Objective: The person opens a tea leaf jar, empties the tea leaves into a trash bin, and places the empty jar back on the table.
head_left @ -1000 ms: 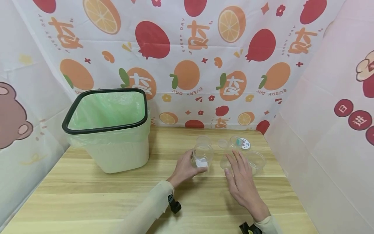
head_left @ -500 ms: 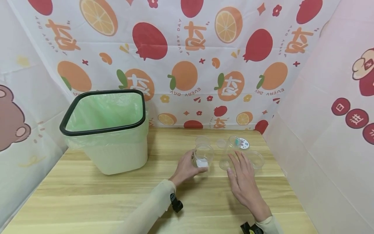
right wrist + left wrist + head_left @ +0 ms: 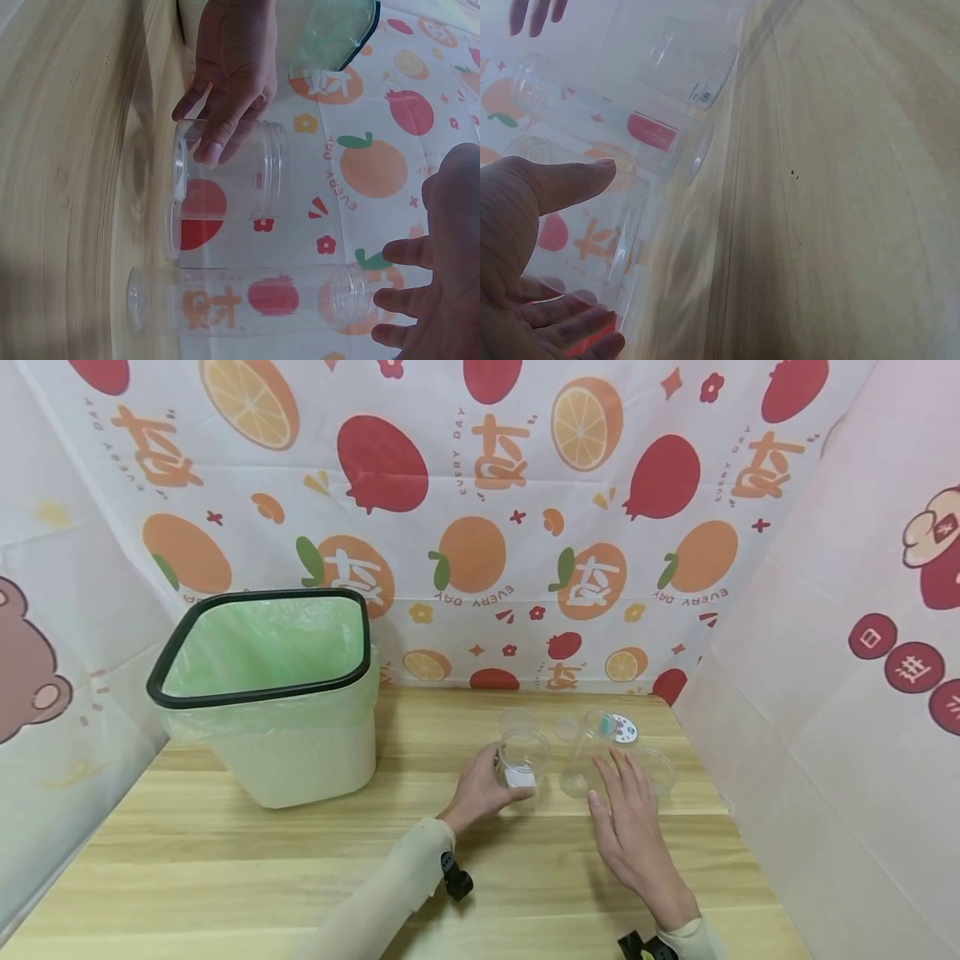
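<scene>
My left hand [image 3: 480, 789] grips a short clear plastic jar [image 3: 524, 748] standing on the wooden table, thumb on its near side and fingers round the far side. In the left wrist view the thumb [image 3: 577, 184] and fingers flank the clear wall. My right hand [image 3: 633, 831] is over the table with fingers extended and holds nothing. Its fingertips are close to the mouth of a tall, slim clear jar [image 3: 247, 304], which stands upright. A third, wide clear jar [image 3: 690, 64] is partly hidden behind the right hand in the head view.
Clear round lids [image 3: 517, 722] lie behind the jars. A white patterned disc [image 3: 625, 728] is at the back right. On the left stands a bin [image 3: 300, 768] with a black rim and green liner. Printed cloth [image 3: 472, 635] rises along the table's back.
My right hand has drawn slightly right, uncovering more of the tall jar. The left hand keeps its grip on the short jar. The head view has shifted a little.
</scene>
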`<act>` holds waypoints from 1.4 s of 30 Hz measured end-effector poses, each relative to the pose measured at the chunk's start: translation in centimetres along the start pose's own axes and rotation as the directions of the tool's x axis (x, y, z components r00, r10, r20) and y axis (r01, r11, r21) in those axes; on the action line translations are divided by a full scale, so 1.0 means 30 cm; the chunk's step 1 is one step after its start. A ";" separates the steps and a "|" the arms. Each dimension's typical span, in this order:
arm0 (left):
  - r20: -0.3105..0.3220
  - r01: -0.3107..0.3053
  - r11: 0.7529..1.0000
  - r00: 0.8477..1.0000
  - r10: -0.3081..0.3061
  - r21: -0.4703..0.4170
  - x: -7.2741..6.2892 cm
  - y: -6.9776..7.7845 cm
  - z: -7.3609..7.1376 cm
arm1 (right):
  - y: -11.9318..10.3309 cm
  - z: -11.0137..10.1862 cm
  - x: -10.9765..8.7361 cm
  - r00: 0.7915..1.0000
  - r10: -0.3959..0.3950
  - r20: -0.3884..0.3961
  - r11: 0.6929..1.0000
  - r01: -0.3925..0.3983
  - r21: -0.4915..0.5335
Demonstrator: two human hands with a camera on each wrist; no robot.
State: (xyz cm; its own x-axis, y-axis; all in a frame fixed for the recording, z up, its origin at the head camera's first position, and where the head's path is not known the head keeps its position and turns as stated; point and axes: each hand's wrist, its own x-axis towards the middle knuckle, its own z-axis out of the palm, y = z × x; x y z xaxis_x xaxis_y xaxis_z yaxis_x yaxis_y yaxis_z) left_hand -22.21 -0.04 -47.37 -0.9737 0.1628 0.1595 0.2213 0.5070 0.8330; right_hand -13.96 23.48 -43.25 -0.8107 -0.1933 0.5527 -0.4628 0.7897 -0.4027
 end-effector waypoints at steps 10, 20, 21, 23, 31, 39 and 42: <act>0.004 0.031 0.999 1.000 -0.031 0.009 0.023 -0.007 0.013 | 0.014 -0.006 0.004 1.000 0.012 -0.005 1.000 -0.012 -0.011; 0.005 0.023 1.000 1.000 -0.023 0.014 0.040 -0.018 0.028 | 0.026 -0.013 -0.002 1.000 0.020 -0.021 1.000 -0.020 -0.021; 0.007 0.023 1.000 1.000 -0.023 0.017 0.041 -0.019 0.030 | 0.027 -0.015 -0.003 1.000 0.023 -0.020 1.000 -0.024 -0.021; 0.012 0.021 1.000 1.000 -0.021 0.016 0.041 -0.019 0.032 | 0.030 -0.018 -0.005 0.999 0.031 -0.019 0.999 -0.032 -0.017; 0.011 0.013 1.000 1.000 -0.013 0.010 0.054 -0.028 0.039 | 0.042 -0.026 -0.004 0.999 0.044 -0.018 0.999 -0.045 -0.022; 0.015 0.008 1.000 1.000 -0.008 0.013 0.068 -0.034 0.046 | 0.055 -0.029 -0.005 0.999 0.035 -0.042 0.999 -0.036 -0.028; 0.013 0.006 1.000 1.000 -0.006 0.013 0.071 -0.041 0.049 | 0.062 -0.031 -0.002 0.999 0.027 -0.047 0.999 -0.028 -0.031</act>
State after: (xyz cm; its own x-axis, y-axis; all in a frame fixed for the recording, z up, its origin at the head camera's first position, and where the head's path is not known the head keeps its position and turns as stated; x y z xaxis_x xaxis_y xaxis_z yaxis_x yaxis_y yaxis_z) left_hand -24.47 0.93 -48.83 -0.9742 0.1705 0.1479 0.2163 0.5191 0.8269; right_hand -14.42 25.49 -43.35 -0.8052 -0.1446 0.5751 -0.4285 0.8123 -0.3957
